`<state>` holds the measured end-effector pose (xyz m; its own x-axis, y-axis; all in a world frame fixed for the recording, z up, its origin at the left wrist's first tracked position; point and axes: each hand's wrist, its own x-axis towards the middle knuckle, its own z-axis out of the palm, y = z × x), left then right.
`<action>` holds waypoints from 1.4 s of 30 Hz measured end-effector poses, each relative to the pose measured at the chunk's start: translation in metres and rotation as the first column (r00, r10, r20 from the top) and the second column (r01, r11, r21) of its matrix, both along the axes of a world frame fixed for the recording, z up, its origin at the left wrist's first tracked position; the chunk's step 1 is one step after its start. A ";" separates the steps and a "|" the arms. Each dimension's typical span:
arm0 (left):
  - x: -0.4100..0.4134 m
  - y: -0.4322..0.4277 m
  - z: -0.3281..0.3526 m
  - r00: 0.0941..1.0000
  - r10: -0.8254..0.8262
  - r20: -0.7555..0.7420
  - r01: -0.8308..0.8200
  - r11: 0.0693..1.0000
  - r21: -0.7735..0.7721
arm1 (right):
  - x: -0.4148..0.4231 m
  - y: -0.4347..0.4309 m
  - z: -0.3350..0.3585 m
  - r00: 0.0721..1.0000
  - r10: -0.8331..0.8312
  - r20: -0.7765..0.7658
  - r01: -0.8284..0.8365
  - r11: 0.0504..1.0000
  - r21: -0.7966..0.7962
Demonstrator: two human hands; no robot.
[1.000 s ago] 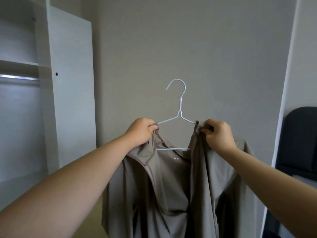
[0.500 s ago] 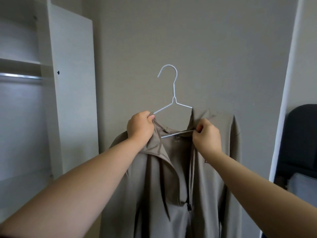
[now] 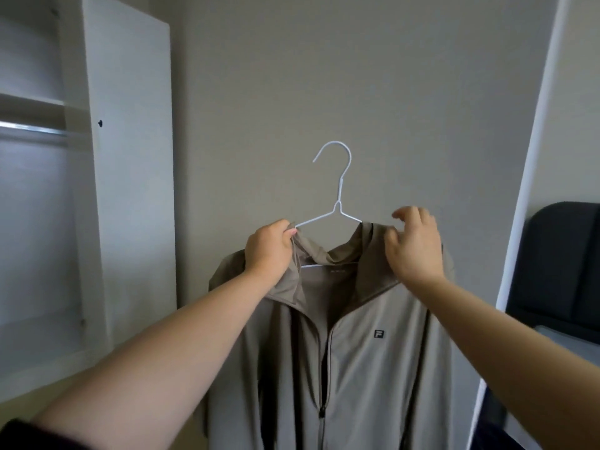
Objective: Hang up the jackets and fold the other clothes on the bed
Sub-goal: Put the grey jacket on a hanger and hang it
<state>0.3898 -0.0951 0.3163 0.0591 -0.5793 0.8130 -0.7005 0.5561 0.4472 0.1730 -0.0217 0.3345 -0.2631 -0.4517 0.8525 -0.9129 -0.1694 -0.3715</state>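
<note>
Beige zip jacket (image 3: 373,352) draped on white wire hanger (image 3: 337,203), held up mid-air before plain grey wall (image 3: 324,76). Left hand (image 3: 268,251) clenched on collar fabric together with hanger's left arm. Right hand (image 3: 414,246) loose, fingers relaxed, gripping nothing, over jacket's other shoulder; contact with fabric unclear. Zip partly undone, small dark logo on chest. Open white wardrobe (image 3: 130,190) at left, metal rail (image 3: 32,128) under shelf. White upright panel (image 3: 532,190) at right, dark padded shape (image 3: 558,261) beyond it.

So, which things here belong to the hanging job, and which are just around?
Job: beige jacket, white wire hanger, left hand gripping collar and hanger, right hand open at the shoulder, wardrobe rail (likely destination).
Around: wardrobe door, dark padded furniture at right.
</note>
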 end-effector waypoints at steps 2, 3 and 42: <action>0.003 0.000 0.001 0.999 -0.037 -0.008 0.036 0.999 -0.039 | -0.010 -0.005 0.009 0.992 0.067 -0.104 -0.040 0.969 0.243; 0.004 0.001 0.000 0.999 -0.047 0.001 0.047 0.998 -0.043 | -0.012 -0.006 0.011 0.985 0.132 -0.111 -0.085 0.932 0.353; -0.017 0.016 -0.028 0.937 -0.093 0.336 0.011 0.971 0.237 | -0.023 0.021 -0.039 0.990 0.065 0.127 -0.086 0.983 0.162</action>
